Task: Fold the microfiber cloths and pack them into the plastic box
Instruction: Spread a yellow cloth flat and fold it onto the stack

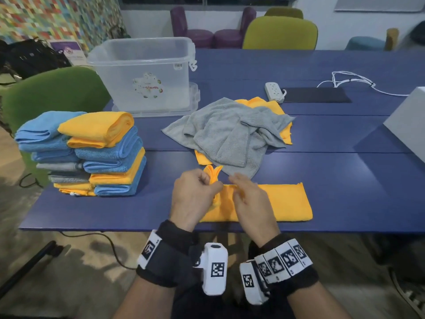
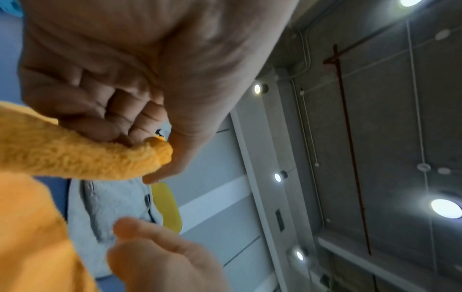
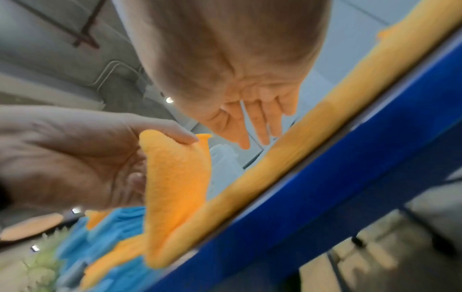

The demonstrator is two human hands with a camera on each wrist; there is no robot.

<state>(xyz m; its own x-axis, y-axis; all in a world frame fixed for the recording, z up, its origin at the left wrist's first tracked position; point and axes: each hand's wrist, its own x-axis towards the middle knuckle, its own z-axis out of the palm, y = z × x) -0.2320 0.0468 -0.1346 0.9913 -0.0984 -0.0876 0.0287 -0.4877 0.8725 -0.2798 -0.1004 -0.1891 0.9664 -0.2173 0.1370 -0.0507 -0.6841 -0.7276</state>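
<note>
A folded orange cloth [image 1: 282, 201] lies along the blue table's near edge. My left hand [image 1: 208, 180] pinches its left end between thumb and curled fingers and lifts it, so the corner stands up; the left wrist view shows the same orange cloth [image 2: 87, 156] in that pinch. My right hand [image 1: 239, 183] hovers just right of it with straight fingers [image 3: 250, 126] and holds nothing. Behind lies a loose heap of grey cloth [image 1: 232, 132] over orange ones. Folded blue, orange and grey cloths form a stack [image 1: 92, 155] at the left. The clear plastic box [image 1: 145, 72] stands behind the stack without a lid.
A white power strip [image 1: 274, 92], a black mat [image 1: 315, 95] and a white cable [image 1: 351, 80] lie at the back right. A white box [image 1: 407, 125] stands at the right edge. A green chair [image 1: 53, 93] stands left of the table [image 1: 345, 180].
</note>
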